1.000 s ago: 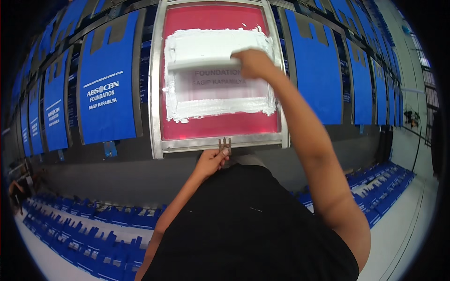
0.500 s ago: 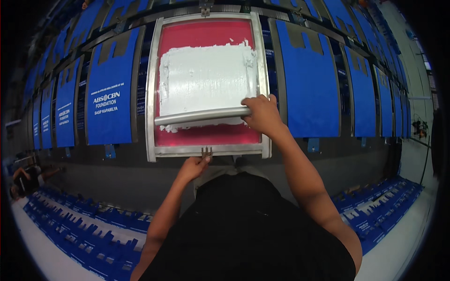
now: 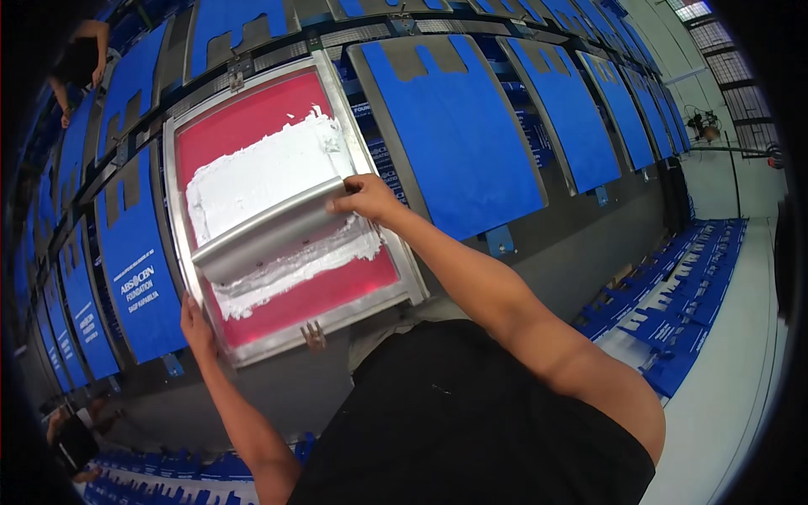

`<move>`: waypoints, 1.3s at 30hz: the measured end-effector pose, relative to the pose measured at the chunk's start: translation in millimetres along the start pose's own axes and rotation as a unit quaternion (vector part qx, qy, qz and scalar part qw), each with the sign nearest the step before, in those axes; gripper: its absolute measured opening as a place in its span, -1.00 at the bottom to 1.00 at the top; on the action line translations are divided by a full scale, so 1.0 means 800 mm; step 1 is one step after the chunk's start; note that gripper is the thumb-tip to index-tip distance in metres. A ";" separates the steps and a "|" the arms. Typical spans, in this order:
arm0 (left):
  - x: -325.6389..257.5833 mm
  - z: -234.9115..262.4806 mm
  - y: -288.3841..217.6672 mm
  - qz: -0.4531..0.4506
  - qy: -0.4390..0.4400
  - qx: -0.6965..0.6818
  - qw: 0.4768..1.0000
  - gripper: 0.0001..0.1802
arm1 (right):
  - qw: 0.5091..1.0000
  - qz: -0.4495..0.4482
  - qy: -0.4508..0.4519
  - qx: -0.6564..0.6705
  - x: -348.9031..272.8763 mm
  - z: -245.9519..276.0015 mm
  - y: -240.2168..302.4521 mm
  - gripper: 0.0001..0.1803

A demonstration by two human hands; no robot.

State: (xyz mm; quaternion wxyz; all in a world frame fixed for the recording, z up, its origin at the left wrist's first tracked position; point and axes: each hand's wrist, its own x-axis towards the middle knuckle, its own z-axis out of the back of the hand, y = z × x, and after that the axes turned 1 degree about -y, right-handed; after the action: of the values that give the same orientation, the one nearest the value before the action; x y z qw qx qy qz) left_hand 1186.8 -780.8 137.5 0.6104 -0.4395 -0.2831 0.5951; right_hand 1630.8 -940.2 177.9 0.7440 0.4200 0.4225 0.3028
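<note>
A silver squeegee [image 3: 268, 231] lies slantwise across a screen-printing frame [image 3: 364, 314] with a pale metal border and red mesh [image 3: 352, 289]. Thick white ink [image 3: 252, 175] covers the mesh's middle, and more is smeared below the squeegee blade. My right hand [image 3: 367, 200] is closed round the squeegee's right end, the thumb on its near side. At the frame's lower left, my left hand [image 3: 197, 326] grips the metal side bar, fingers pointing up along it. A small metal clip [image 3: 313, 335] sits on the near bar. Whatever lies under the screen is hidden.
Blue bag blanks with cut-out handles lie on boards either side: a printed one [image 3: 133, 261] at left, a plain one [image 3: 454, 143] at right. Another person [image 3: 82, 59] stands far left; a second person [image 3: 76, 442] is lower left. More blue bags [image 3: 665, 295] are laid out behind at right.
My left hand has moved from the near clip to the frame's left side. The squeegee has tipped, showing its broad face. The view has turned, so the frame appears tilted and further left.
</note>
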 end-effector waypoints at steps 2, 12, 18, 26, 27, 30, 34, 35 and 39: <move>-0.057 -0.002 -0.036 0.017 -0.019 -0.013 1.000 -0.46 | 0.999 -0.001 0.028 0.039 -0.030 0.028 0.032 -0.40; -0.199 -0.351 -0.172 -0.037 0.060 -0.063 0.996 -0.46 | 0.997 0.023 -0.079 0.013 -0.127 0.412 -0.043 -0.57; -0.242 -0.447 -0.241 0.034 0.076 -0.116 0.990 -0.46 | 0.998 0.010 -0.051 0.047 -0.094 0.538 -0.091 -0.52; -0.223 -0.473 -0.238 0.042 0.038 -0.059 0.997 -0.47 | 0.999 0.017 -0.028 0.013 -0.047 0.551 -0.120 -0.48; -0.227 -0.474 -0.245 0.060 0.036 -0.061 0.996 -0.46 | 0.999 0.036 -0.032 0.005 -0.044 0.548 -0.124 -0.49; -0.231 -0.480 -0.239 0.052 0.033 -0.109 0.992 -0.46 | 0.998 0.044 -0.019 0.043 -0.049 0.540 -0.135 -0.51; -0.224 -0.483 -0.221 0.052 0.037 -0.119 0.991 -0.45 | 0.998 0.032 -0.018 0.053 -0.054 0.539 -0.143 -0.50; -0.224 -0.483 -0.218 0.043 0.037 -0.114 0.992 -0.45 | 0.998 0.031 -0.017 0.054 -0.054 0.538 -0.143 -0.51; -0.227 -0.484 -0.219 0.037 0.062 -0.107 0.992 -0.42 | 0.998 0.031 -0.026 0.052 -0.059 0.539 -0.143 -0.51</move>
State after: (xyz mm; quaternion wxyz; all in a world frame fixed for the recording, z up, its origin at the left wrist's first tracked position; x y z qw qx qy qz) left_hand 1583.3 -1018.5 147.3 0.5542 -0.5484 -0.2899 0.5550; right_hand 2000.5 -1190.5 220.1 0.7221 0.4786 0.4052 0.2920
